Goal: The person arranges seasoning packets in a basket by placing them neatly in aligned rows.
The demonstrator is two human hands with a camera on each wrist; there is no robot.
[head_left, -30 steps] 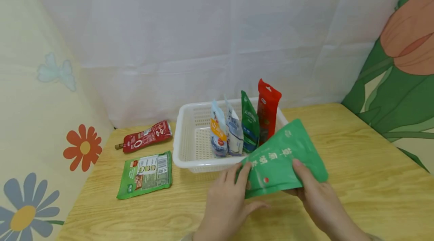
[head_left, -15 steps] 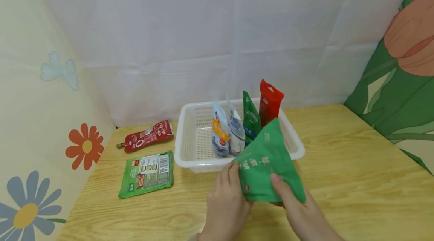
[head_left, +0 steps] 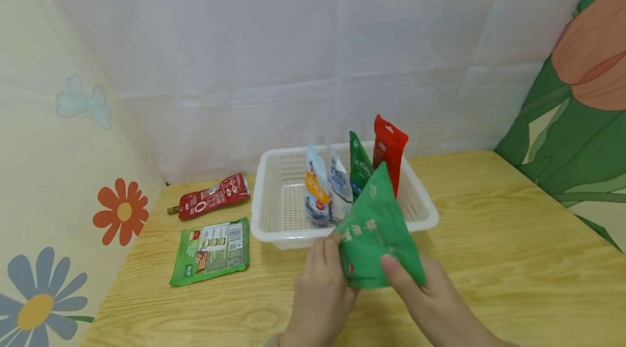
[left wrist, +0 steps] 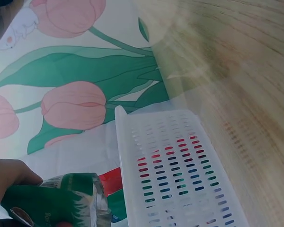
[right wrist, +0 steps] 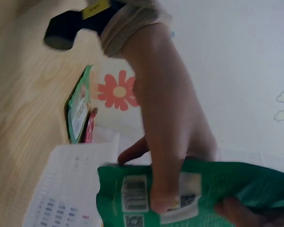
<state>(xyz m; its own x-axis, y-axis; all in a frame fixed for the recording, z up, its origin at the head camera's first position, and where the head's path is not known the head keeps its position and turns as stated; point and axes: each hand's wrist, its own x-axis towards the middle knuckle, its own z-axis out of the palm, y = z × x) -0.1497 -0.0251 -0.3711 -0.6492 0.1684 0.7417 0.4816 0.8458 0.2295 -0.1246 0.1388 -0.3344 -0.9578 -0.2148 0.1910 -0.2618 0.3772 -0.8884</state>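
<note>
Both hands hold a green pouch (head_left: 376,233) with white lettering, tilted in front of the basket's right side. My left hand (head_left: 321,284) grips its lower left edge, while my right hand (head_left: 430,290) pinches the lower right part, thumb across the front. In the right wrist view the pouch's back shows a barcode label (right wrist: 135,194), with the left thumb lying beside it. A white slotted basket (head_left: 288,235) stands behind the pouch. Upright inside it are a light-blue and orange bag (head_left: 317,187), a white-blue bag (head_left: 340,184), a dark green bag (head_left: 360,168) and a red packet (head_left: 389,146).
To the basket's left, a dark red spouted pouch (head_left: 215,196) lies on the wooden table (head_left: 513,233). A flat green packet (head_left: 212,252) with a white label lies in front of it. A white cloth (head_left: 235,64) hangs behind, with flower-printed panels at both sides.
The green pouch has swung left and turned more upright, now overlapping the basket's front right. My right hand moved left with it. My left hand stayed near the same spot, still gripping.
</note>
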